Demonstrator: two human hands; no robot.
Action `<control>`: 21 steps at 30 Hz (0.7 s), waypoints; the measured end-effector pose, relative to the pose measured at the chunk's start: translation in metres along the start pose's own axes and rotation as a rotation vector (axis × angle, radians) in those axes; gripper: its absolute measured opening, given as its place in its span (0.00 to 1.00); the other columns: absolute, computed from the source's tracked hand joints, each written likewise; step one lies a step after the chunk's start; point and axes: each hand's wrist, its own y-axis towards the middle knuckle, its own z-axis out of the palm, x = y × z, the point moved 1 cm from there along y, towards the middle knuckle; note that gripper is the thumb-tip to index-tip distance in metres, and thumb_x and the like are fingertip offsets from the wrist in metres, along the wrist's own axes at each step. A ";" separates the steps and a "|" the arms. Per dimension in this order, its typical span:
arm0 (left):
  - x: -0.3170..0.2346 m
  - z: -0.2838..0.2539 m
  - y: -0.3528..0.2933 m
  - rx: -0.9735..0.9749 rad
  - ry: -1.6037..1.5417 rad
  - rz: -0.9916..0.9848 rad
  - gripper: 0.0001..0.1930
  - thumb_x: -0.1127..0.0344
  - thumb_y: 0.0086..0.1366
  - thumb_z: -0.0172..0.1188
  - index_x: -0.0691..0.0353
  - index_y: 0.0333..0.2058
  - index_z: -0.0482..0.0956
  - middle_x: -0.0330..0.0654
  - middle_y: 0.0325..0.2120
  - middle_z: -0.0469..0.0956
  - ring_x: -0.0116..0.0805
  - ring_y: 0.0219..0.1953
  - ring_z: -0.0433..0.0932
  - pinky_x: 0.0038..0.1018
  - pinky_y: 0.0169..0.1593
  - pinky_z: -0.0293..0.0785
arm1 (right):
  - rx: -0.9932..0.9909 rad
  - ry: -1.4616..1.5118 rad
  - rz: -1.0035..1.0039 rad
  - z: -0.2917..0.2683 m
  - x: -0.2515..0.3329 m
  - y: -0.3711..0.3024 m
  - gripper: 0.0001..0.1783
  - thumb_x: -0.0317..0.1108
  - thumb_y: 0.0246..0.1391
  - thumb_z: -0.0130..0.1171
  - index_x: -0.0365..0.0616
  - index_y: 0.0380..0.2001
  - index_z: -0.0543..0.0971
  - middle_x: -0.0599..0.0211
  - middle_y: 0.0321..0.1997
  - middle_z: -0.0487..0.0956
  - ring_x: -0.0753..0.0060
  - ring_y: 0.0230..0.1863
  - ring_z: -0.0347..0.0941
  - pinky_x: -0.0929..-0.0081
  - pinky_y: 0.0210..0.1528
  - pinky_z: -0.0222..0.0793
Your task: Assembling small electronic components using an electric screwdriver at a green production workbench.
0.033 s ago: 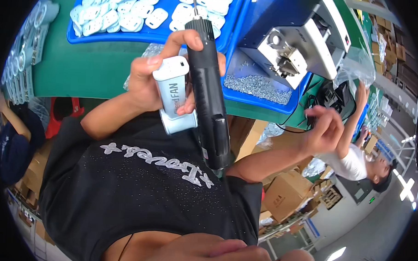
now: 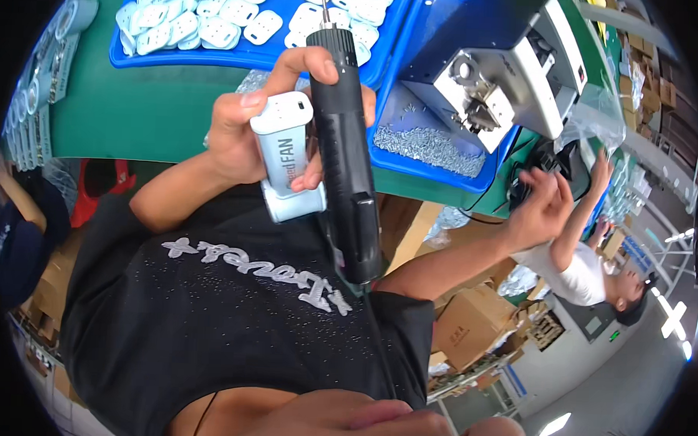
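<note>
My left hand (image 2: 240, 141) is closed around two things at once. One is a pale blue and white fan housing (image 2: 284, 153) with dark lettering on its side, held between thumb and fingers. Its flat white end with a small slot faces up. Alongside it stands a black electric screwdriver (image 2: 342, 152), bit pointing up and away, with the index finger hooked over its upper body. To the right, my right hand (image 2: 544, 205) hovers past the screw tray with fingers loosely bent and apart. Nothing shows in it.
A blue tray (image 2: 216, 62) of white plastic plates lies at the far left. A screw feeder (image 2: 492, 77) stands in another blue tray (image 2: 431, 175) with loose screws (image 2: 428, 150). Fan parts (image 2: 42, 100) line the left. Beside my right hand, a co-worker (image 2: 581, 272) reaches in.
My right hand has shifted slightly up and right, its fingers changing their bend. My left hand keeps its grip on the fan housing and screwdriver. The co-worker's raised hand has moved down a little.
</note>
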 end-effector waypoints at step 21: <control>-0.017 -0.022 -0.034 -0.156 -0.234 -0.161 0.31 0.42 0.60 0.60 0.51 0.55 0.64 0.62 0.53 0.62 0.38 0.30 0.80 0.22 0.26 0.77 | -0.140 0.112 0.137 0.007 0.020 -0.019 0.12 0.28 0.58 0.51 0.36 0.45 0.71 0.65 0.30 0.73 0.78 0.18 0.63 0.86 0.16 0.56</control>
